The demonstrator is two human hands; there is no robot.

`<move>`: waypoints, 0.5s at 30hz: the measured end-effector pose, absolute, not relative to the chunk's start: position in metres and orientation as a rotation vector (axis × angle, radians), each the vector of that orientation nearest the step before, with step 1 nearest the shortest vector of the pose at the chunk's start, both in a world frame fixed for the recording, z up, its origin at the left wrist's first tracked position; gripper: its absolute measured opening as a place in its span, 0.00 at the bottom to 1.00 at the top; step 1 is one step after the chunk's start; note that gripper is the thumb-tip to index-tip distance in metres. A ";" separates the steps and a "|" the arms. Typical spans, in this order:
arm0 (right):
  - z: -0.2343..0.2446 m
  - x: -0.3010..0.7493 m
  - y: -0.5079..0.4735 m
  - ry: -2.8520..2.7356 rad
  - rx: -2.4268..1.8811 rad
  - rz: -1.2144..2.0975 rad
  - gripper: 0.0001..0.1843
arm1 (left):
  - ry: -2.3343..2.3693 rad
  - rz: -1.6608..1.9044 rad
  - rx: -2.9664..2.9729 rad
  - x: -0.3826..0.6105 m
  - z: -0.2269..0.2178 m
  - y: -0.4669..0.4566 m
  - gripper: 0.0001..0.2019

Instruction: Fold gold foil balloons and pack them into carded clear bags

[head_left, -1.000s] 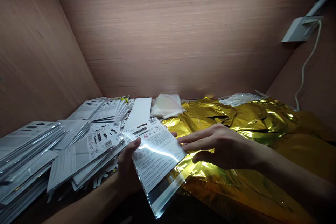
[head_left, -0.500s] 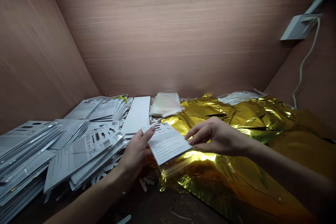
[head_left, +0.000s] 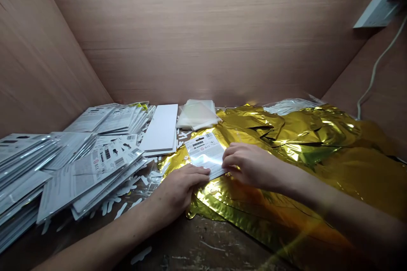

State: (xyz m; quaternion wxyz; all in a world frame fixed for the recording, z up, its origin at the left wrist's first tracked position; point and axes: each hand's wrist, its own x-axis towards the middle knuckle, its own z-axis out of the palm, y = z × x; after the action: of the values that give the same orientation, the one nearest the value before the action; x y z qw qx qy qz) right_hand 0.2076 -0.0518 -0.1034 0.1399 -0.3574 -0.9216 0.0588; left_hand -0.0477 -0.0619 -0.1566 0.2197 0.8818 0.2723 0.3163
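A white printed card packet (head_left: 205, 152) in clear plastic lies over gold foil sheets (head_left: 254, 131) in front of me, printed side up with a barcode at its top. My left hand (head_left: 181, 184) is closed at the packet's lower left edge, fingers together over the edge and thumb hidden. At the right edge, my right hand (head_left: 246, 163) has its fingers curled and closed against the packet's side. The fingertips' undersides are out of sight.
Piles of similar packets (head_left: 92, 173) fill the left side. White card strips (head_left: 160, 129) and a stack of clear sleeves (head_left: 199, 114) sit behind. Small white cut-outs (head_left: 122, 207) are scattered near the left pile. A white box with a cable (head_left: 377, 10) hangs on the right wall.
The packet has gone from being held up and tilted to lying lower on the foil. My left hand has turned palm-down at its lower edge; my right remains at its right edge.
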 end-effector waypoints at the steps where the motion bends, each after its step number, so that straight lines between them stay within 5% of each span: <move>1: -0.105 0.200 -0.057 -2.660 -1.006 0.217 0.10 | 0.747 0.876 2.431 -0.047 -0.156 -0.061 0.17; 9: -0.131 0.160 -0.073 -2.636 -0.988 0.412 0.08 | 0.721 0.863 2.386 -0.048 -0.149 -0.056 0.14; 15: -0.142 0.160 -0.078 -2.734 -1.019 0.191 0.11 | 0.763 0.863 2.373 -0.049 -0.157 -0.051 0.13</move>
State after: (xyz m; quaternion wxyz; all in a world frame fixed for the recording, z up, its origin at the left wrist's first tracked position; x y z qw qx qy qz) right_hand 0.1599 -0.0780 -0.1417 0.1085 -0.3466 -0.9295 0.0648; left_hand -0.0491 -0.0512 -0.1573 0.2491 0.8713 0.2801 0.3166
